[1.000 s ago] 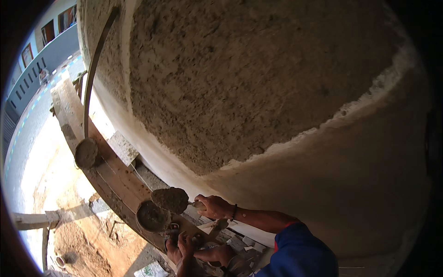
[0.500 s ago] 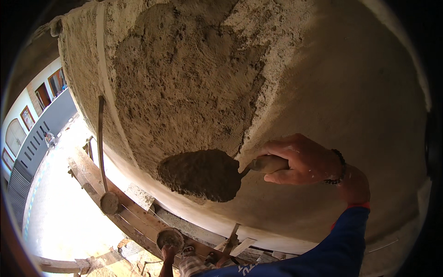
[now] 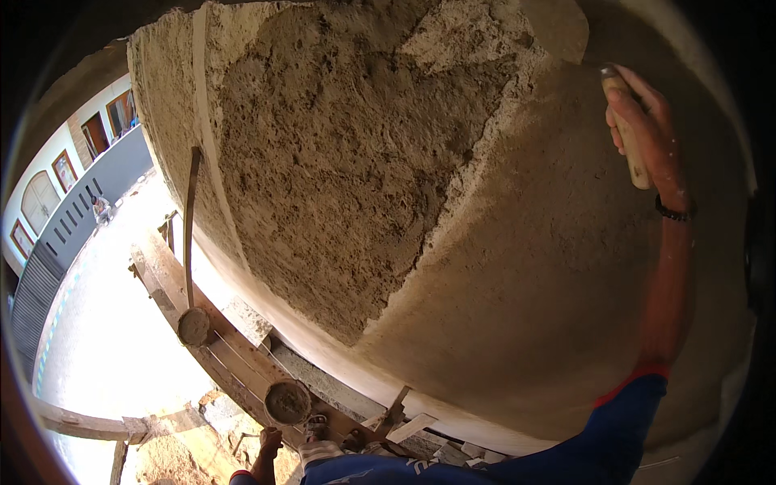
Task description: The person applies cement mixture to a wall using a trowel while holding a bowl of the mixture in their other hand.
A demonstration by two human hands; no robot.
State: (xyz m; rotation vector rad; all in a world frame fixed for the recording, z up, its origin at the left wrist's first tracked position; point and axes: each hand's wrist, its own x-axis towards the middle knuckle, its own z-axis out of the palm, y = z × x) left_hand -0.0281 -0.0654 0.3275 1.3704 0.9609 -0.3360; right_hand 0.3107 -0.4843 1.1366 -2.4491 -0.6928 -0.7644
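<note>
Trowel [image 3: 630,147], clasped in the right grip [image 3: 649,125], slanted blade-first toward the upper right edge of the rough plaster patch [image 3: 347,162].

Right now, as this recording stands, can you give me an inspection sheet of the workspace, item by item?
Surface: wall, rough patch beside smoother area.
Job's things: trowel; nearer bowl and farther bowl on planks.
Clutter: board scraps near the feet.
Grips: right hand closed around the trowel; left hand near the nearer bowl, grip unclear.
Cables: nothing clearly seen.
Surroundings: fence, person beside it, building beyond.
</note>
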